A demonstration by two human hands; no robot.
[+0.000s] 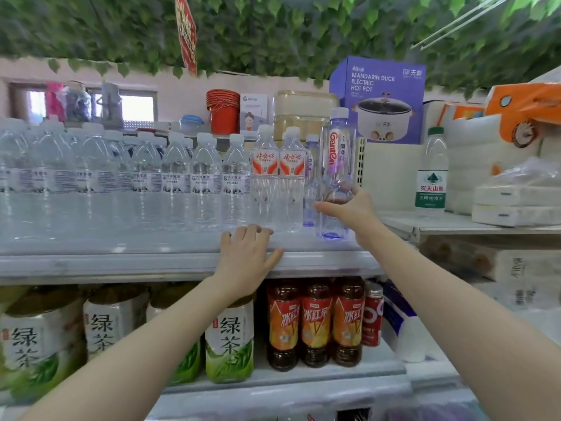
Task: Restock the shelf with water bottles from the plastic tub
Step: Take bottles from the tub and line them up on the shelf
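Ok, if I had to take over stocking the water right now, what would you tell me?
Left hand: open, resting on the front edge of the upper shelf.
Right hand: grips the lower part of a Ganten water bottle, upright at the shelf's right end, beside the red-labelled water bottles.
Done: the shelf's row looks nearly full.
Left: let go of this bottle, then fetch more if there is room. The plastic tub is out of view.

L hand [246, 259] & R hand [349, 208] bare; forearms bare too, all the way to frame edge
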